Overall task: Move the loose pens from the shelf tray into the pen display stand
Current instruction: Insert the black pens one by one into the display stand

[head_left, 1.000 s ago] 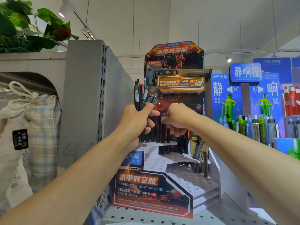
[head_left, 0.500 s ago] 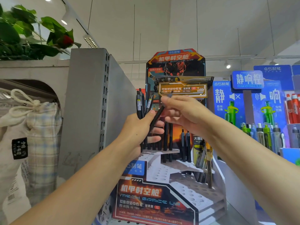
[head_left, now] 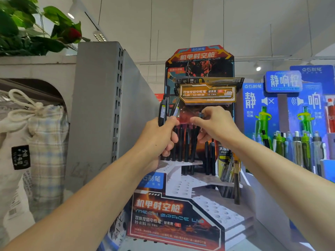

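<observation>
Pen display stand (head_left: pixel 213 212): nearest, at 6 o'clock of the view. White stepped tiers pierced with round holes, front tiers unfilled; orange and black printed front panel at 7 o'clock of the tiers.

Left hand (head_left: pixel 155 142): at centre, fingers curled tight round a bunch of black pens (head_left: pixel 162 113), tops fanning up toward 12 o'clock above the fist.

Right hand (head_left: pixel 215 124): just at 3 o'clock of the left hand, apart from it. Thumb and fingertips pinched on the dark top end of one black pen (head_left: pixel 200 115), held over the upper tier; shaft mostly hidden behind the fingers.

Standing black pens (head_left: pixel 186 142): upright in the rear tiers, directly behind both hands.

Header card (head_left: pixel 199 60): at 12 o'clock, with orange label plate (head_left: pixel 208 94) below.

Grey shelf upright (head_left: pixel 97 105): at 9 o'clock. Drawstring cloth bag (head_left: pixel 36 133) beyond it.

Blue pen display (head_left: pixel 290 124): at 3 o'clock, green and grey pens.

Loose-pen shelf tray: not identifiable.
</observation>
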Motion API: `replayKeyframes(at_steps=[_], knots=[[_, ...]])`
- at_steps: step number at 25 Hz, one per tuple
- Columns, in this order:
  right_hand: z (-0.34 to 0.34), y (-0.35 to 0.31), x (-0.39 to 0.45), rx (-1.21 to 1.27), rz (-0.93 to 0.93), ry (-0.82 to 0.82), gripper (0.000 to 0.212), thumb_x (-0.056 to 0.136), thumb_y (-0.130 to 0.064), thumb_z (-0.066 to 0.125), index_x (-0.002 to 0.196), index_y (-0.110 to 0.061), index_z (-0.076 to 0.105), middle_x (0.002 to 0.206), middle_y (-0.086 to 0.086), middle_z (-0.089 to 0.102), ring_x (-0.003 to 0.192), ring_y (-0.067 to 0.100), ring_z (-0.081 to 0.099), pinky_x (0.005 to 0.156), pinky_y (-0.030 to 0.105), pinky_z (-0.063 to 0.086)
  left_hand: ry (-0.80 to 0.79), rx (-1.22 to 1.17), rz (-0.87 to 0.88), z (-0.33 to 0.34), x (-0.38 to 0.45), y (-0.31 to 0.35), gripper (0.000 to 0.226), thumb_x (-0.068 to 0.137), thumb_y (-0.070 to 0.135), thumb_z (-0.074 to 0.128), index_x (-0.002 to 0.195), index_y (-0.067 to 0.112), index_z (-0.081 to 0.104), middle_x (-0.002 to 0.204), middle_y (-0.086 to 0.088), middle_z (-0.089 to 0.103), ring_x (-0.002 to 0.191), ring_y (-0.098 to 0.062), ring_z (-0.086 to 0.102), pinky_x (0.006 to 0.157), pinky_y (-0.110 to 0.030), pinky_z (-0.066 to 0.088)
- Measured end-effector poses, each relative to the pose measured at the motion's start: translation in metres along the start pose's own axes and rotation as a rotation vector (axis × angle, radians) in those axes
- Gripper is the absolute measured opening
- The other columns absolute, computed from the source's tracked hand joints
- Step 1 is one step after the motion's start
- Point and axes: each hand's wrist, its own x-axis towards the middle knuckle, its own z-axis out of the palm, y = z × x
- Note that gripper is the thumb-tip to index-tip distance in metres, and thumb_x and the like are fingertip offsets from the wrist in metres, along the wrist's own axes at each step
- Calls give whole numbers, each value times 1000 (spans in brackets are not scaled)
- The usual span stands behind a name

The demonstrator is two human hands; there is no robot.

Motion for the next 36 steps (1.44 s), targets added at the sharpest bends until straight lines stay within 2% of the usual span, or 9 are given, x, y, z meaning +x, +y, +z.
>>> replayKeyframes(at_steps=[6, 11, 15, 17, 20, 24, 28, 32, 36], knots=[[5, 2, 4, -62, -38, 7, 23, 93, -27, 73, 97, -9, 61, 57, 8, 71, 47, 20, 71, 45, 29, 59, 4, -39, -13, 1, 2, -1, 21, 105, 27, 50, 110, 17, 67, 80, -4, 68, 51, -7, 50, 43, -18, 45], [11, 4, 1, -138, -7, -59, 26, 95, -29, 70, 89, -5, 62, 57, 11, 71, 50, 24, 72, 57, 40, 64, -5, -122, 5, 1, 4, -1, 21, 104, 27, 52, 111, 17, 68, 90, -7, 77, 64, -10, 65, 62, -24, 60], [13, 4, -3, -99, 59, -146, 23, 98, -26, 67, 96, -3, 64, 67, 17, 74, 57, 29, 75, 64, 43, 65, -8, -151, 34, 2, 5, 0, 21, 104, 26, 52, 114, 16, 68, 92, -6, 78, 70, -11, 69, 72, -28, 62], [12, 4, -4, -56, 75, -157, 20, 94, -23, 71, 95, -6, 60, 71, 18, 74, 59, 30, 75, 61, 44, 65, -11, -165, 38, 3, 5, 1, 20, 104, 26, 53, 113, 17, 68, 90, -5, 79, 70, -11, 71, 72, -29, 63], [13, 4, -5, -118, 63, -150, 23, 93, -22, 72, 89, -8, 55, 63, 16, 73, 58, 31, 74, 61, 46, 65, -20, -174, 39, 4, 3, 2, 19, 103, 26, 53, 111, 17, 68, 90, -5, 79, 71, -13, 71, 74, -31, 63], [14, 1, -3, -190, 47, -168, 24, 96, -22, 69, 86, -3, 60, 59, 14, 72, 56, 29, 74, 62, 46, 65, -19, -177, 45, 3, 3, 4, 20, 103, 26, 53, 113, 16, 68, 93, -7, 78, 73, -14, 72, 77, -33, 63], [11, -1, 0, -187, 63, -224, 20, 97, -21, 68, 94, -2, 61, 60, 13, 73, 58, 28, 75, 65, 44, 65, -22, -175, 47, 1, 1, 5, 21, 103, 26, 53, 114, 16, 68, 92, -7, 79, 72, -14, 72, 75, -32, 63], [11, 2, 2, -248, 56, -200, 28, 95, -23, 71, 85, 3, 66, 59, 13, 72, 55, 28, 74, 60, 42, 65, -14, -165, 40, -1, 0, 6, 20, 103, 25, 53, 113, 16, 69, 92, -6, 79, 71, -13, 72, 73, -31, 63], [9, 7, 3, -202, 101, -234, 23, 95, -21, 71, 90, 0, 64, 60, 11, 73, 56, 25, 75, 55, 36, 64, -13, -158, 38, 0, 0, 8, 19, 103, 25, 54, 112, 16, 69, 92, -6, 79, 72, -14, 72, 71, -30, 63]])
